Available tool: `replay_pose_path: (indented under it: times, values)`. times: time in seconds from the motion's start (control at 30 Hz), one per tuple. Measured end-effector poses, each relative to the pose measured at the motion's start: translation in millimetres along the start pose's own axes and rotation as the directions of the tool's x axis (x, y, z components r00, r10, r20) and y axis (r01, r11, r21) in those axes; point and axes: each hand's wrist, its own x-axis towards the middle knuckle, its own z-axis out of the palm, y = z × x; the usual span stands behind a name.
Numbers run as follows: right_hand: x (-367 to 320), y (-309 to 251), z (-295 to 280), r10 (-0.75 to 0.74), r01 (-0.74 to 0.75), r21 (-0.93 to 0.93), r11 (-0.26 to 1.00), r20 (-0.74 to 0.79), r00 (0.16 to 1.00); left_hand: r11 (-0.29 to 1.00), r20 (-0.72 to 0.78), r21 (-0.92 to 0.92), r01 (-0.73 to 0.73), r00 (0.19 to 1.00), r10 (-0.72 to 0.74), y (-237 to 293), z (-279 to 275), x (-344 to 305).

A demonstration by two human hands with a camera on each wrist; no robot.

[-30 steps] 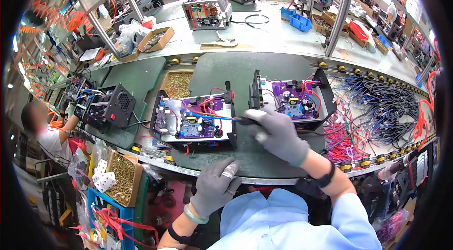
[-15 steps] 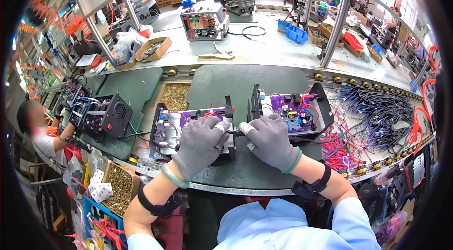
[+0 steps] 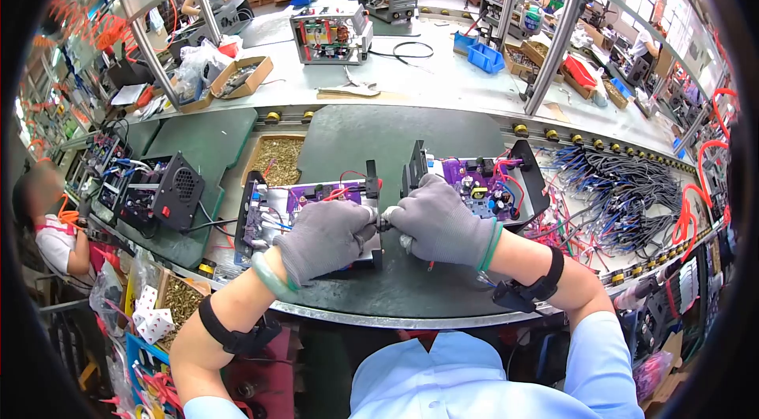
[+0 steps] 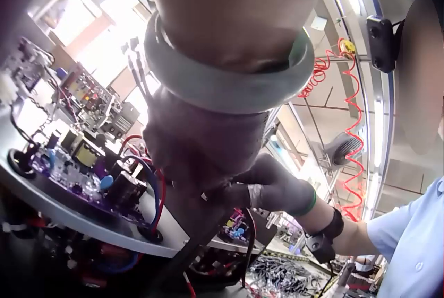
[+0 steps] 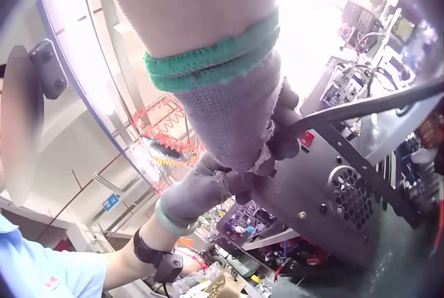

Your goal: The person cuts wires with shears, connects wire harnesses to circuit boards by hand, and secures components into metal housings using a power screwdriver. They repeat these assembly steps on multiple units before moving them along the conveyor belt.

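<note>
In the head view, the gloved left hand (image 3: 324,241) lies over the left open unit (image 3: 304,195) with purple circuit boards, fingers curled at its black end panel. The gloved right hand (image 3: 443,221) meets it from the panel's other side, fingertips nearly touching, a small dark piece between them. In the right wrist view, a thick black cable (image 5: 368,107) runs into the right hand (image 5: 232,121), which grips it beside the panel (image 5: 312,201) with a round grille. The left hand (image 4: 208,138) appears to pinch the cable's end; its fingertips are mostly hidden.
A second open unit (image 3: 474,186) stands right of the first, on the green mat (image 3: 403,288). Bundled cables (image 3: 624,190) lie farther right. A box of small brass-coloured parts (image 3: 277,160) sits behind. Another black unit (image 3: 170,190) and a seated person are at left.
The left hand has risen from the table's front edge to the left unit's end panel. The right hand has brought the cable down to that panel, and blue and brown wires are no longer visible.
</note>
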Motion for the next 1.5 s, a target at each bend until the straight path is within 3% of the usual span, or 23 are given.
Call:
replay_pose_path:
  times: [0.03,0.13,0.17,0.23,0.33,0.4,0.5,0.53,0.6,0.67,0.7,0.73,0.77,0.8,0.83,0.87,1.0,1.07,1.13,1.27,1.33,1.4,1.5]
  values:
    - [3.3,0.1,-4.6,0.005,-0.005,0.002,1.000,0.098,0.995,1.000,-0.002,-0.002,0.001,1.000,-0.001,-1.6,-1.7,1.2]
    - [11.7,4.2,-13.2,-0.085,0.085,0.007,0.996,0.133,0.988,0.998,0.050,-0.060,-0.012,0.999,0.015,-3.1,-1.9,3.2]
    - [10.4,0.6,-12.4,-0.088,0.088,0.006,0.996,0.139,0.986,0.999,-0.022,0.033,-0.019,1.000,0.019,1.0,2.2,1.4]
    - [-1.8,-20.5,-1.0,-0.126,0.089,-0.376,0.922,-0.075,0.989,0.965,-0.093,0.259,0.024,0.996,0.000,9.1,19.9,-5.1]
    - [-4.4,-22.7,38.7,-0.109,0.010,-0.381,0.925,-0.239,0.965,0.948,-0.189,0.303,0.095,0.981,-0.038,14.4,42.5,-11.7]
    - [-8.9,-17.8,33.0,-0.098,-0.007,-0.367,0.930,-0.266,0.959,0.946,-0.190,0.314,0.080,0.982,-0.020,13.9,39.4,-11.2]
    - [-5.4,-8.3,10.3,0.002,-0.001,-0.052,0.999,0.012,1.000,0.981,-0.077,0.180,0.076,0.995,-0.063,9.8,22.9,-11.8]
    - [-10.1,-8.5,3.2,-0.006,0.006,-0.054,0.999,0.009,1.000,0.980,-0.083,0.183,0.083,0.994,-0.069,12.4,9.7,-18.7]
    - [-20.6,0.1,-7.1,0.041,0.013,0.147,0.989,-0.357,0.933,0.947,0.045,0.197,0.254,0.962,-0.268,14.8,-25.1,-36.8]
    - [-29.3,12.6,-9.9,0.091,-0.009,0.188,0.982,-0.432,0.897,0.932,0.024,-0.032,0.362,0.932,-0.362,-2.2,-45.7,-55.3]
    - [-31.5,17.4,-11.9,0.149,-0.032,0.289,0.957,-0.394,0.907,0.840,0.054,-0.367,0.399,0.911,-0.409,-5.8,-53.5,-60.2]
    - [-32.6,19.2,-13.5,0.201,-0.057,0.384,0.922,-0.348,0.916,0.844,0.053,-0.359,0.398,0.912,-0.408,-5.2,-56.0,-59.1]
    - [-31.0,20.7,-9.8,0.220,-0.067,0.431,0.900,-0.316,0.923,0.616,0.126,-0.678,0.403,0.888,-0.443,-0.9,-59.3,-55.0]
    - [-27.2,18.4,-10.0,0.216,-0.060,0.427,0.902,-0.326,0.920,0.291,0.203,-0.888,0.355,0.872,-0.446,3.5,-61.9,-51.0]
    - [-21.1,13.3,-10.6,0.220,-0.039,0.467,0.884,-0.340,0.914,0.192,0.175,-0.940,0.280,0.885,-0.432,3.3,-53.7,-45.5]
    - [-15.3,8.6,-10.8,0.222,-0.016,0.502,0.865,-0.354,0.909,0.187,0.086,-0.963,0.195,0.877,-0.472,-0.3,-38.5,-40.6]
    - [3.7,0.9,-19.6,0.223,0.045,0.573,0.818,-0.390,0.893,0.312,-0.093,-0.949,0.029,0.925,-0.368,9.7,-30.5,-23.5]
    - [10.3,2.3,-27.8,0.226,0.074,0.585,0.807,-0.422,0.878,0.455,-0.209,-0.890,-0.009,0.897,-0.390,9.9,-26.5,-18.8]
    - [16.0,3.0,-28.1,0.264,0.086,0.581,0.809,-0.490,0.831,0.530,-0.253,-0.848,0.013,0.869,-0.426,13.9,-25.9,-12.8]
    - [27.3,-5.4,-29.7,0.294,0.102,0.576,0.811,-0.552,0.780,0.506,-0.231,-0.862,-0.013,0.900,-0.370,20.5,-22.6,-3.7]
    - [30.3,-8.9,-21.7,0.102,0.072,0.279,0.958,-0.562,0.821,0.554,-0.336,-0.828,-0.088,0.869,-0.364,19.3,-14.6,1.8]
    - [28.2,-5.6,-17.0,0.163,0.035,0.379,0.925,-0.478,0.863,0.549,-0.334,-0.832,-0.078,0.861,-0.384,21.0,-13.3,4.2]
    - [28.2,8.9,-25.5,0.042,0.048,0.146,0.988,-0.558,0.829,0.526,-0.340,-0.845,-0.092,0.852,-0.397,23.0,-15.9,9.3]
